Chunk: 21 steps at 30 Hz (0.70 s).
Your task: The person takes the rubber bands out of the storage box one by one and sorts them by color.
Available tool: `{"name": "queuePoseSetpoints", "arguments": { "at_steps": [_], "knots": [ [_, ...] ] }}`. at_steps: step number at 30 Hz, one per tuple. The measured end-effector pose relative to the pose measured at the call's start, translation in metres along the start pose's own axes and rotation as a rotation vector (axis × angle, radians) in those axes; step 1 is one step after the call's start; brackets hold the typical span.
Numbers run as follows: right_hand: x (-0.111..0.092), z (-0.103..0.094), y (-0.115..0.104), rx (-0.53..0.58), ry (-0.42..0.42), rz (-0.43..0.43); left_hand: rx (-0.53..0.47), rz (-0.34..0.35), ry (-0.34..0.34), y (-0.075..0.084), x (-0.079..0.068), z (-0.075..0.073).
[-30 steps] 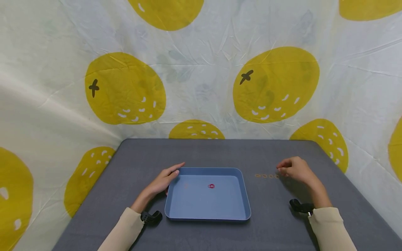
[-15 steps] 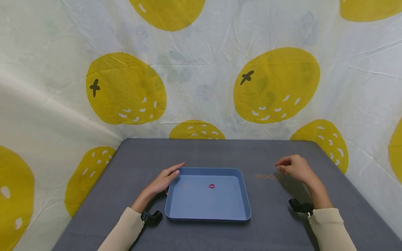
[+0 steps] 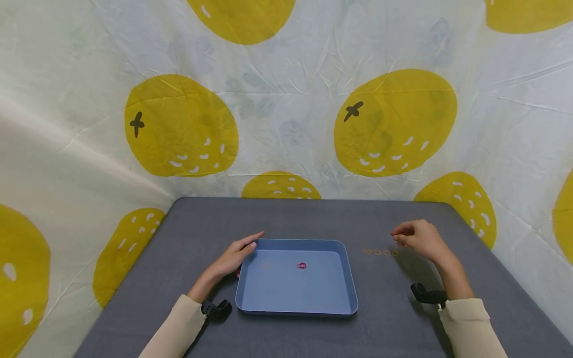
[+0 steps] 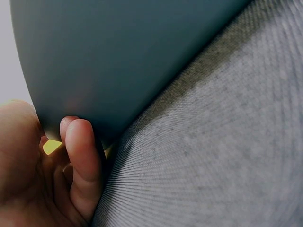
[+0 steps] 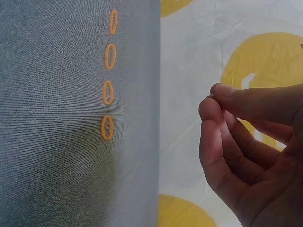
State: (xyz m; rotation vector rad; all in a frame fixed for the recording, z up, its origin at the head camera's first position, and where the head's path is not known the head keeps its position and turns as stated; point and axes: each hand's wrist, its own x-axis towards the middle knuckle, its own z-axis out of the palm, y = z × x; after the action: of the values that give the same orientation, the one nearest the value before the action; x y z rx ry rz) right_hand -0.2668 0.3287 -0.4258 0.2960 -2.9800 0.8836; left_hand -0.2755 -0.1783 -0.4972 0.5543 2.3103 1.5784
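Note:
A shallow blue tray lies on the table, with small red rubber bands bunched inside it. My left hand grips the tray's far left corner; in the left wrist view curled fingers press its outer wall. Right of the tray, several small orange rubber bands lie in a row on the cloth. Just above and behind the row's right end hovers my right hand. Its thumb and fingertips meet in the right wrist view, and I see nothing between them.
A dark grey cloth covers the table. Behind and beside it hangs a white curtain printed with large yellow fruit. Each wrist wears a black device, the left one close to the tray's left side. A faint orange patch shows in the tray's left part.
My right hand has risen slightly and drifted a little left, its fingertips now farther from the orange bands. The left hand, the tray and the bands keep their places.

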Motion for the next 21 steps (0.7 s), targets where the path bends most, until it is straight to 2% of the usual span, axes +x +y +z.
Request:
{"name": "queuePoseSetpoints", "arguments": {
  "at_steps": [16, 21],
  "knots": [
    [-0.0001, -0.0008, -0.0047, 0.017, 0.011, 0.001, 0.008, -0.001, 0.009, 0.0006, 0.0001, 0.001],
    [-0.0003, -0.0002, -0.0049, 0.022, 0.007, 0.002, 0.015, -0.001, 0.01, -0.0083, 0.0049, 0.001]
  ]
}}
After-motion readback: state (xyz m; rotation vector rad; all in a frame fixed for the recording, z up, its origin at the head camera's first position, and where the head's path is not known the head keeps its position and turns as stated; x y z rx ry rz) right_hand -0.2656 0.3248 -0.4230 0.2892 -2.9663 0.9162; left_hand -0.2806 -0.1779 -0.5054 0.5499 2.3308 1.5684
